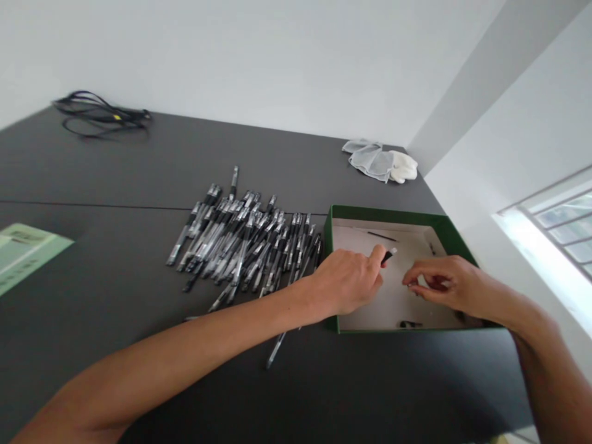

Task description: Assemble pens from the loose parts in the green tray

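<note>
My left hand [354, 277] is closed around a pen [387, 255], whose black and clear end sticks out past the thumb over a green box [402, 214]. To its right, my right hand [437, 282] pinches with thumb and forefinger low over the box's pale floor; a tiny item may be at the fingertips, too small to name. Inside the box lie a thin dark rod [382, 236] and a small black piece [410, 324]. Left of the box a large pile of clear and black pens [235, 240] is spread on the table, partly behind my left forearm.
A bundle of black cable [99, 116] lies at the back left of the dark table [222, 148]. White cloth gloves [382, 161] rest near the back right, by the wall. A light green packet [28, 253] is at the left edge. A wall and window [564, 216] border the right.
</note>
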Demonstrator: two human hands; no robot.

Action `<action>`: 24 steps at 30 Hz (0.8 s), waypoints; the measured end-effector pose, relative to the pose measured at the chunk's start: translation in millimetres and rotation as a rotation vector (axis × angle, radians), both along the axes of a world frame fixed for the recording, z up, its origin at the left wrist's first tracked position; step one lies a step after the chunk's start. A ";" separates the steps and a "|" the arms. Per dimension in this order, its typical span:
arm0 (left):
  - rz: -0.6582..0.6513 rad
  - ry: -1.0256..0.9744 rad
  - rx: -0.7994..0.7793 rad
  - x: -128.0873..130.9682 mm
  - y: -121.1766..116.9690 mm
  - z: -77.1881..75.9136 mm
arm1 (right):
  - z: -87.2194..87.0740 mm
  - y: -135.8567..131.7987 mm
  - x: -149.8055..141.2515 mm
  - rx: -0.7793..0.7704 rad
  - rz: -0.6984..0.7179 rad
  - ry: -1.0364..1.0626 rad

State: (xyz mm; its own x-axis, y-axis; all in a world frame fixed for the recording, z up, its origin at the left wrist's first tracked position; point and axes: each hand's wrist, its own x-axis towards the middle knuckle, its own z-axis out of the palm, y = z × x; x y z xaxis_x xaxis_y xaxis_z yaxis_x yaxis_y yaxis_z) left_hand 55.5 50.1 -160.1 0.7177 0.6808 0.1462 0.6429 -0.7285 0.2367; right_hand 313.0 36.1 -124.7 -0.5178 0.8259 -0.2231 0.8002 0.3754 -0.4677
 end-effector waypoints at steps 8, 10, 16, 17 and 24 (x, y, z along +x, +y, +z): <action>-0.049 0.004 -0.063 1.2 1.9 -2.4 | -3.5 8.9 -17.2 0.518 -0.224 0.349; -0.037 -0.005 -0.071 1.8 2.2 -3.3 | -6.9 7.7 -17.0 0.541 -0.229 0.388; -0.027 0.003 -0.072 3.6 4.3 -2.7 | -12.2 4.1 -14.6 0.482 -0.209 0.394; -0.029 0.013 -0.072 3.8 4.4 -2.2 | -12.3 3.3 -14.9 0.472 -0.210 0.377; 0.015 0.000 -0.059 3.6 3.5 -0.2 | -11.2 3.7 3.0 0.524 -0.308 0.216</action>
State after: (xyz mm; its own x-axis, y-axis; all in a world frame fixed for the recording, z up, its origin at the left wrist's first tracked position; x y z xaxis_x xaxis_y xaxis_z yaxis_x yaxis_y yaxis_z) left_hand 59.2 53.6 -160.3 0.7076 0.6988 0.1052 0.6535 -0.7037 0.2790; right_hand 316.0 39.8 -135.9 -0.2278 0.9150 0.3330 0.8159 0.3661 -0.4476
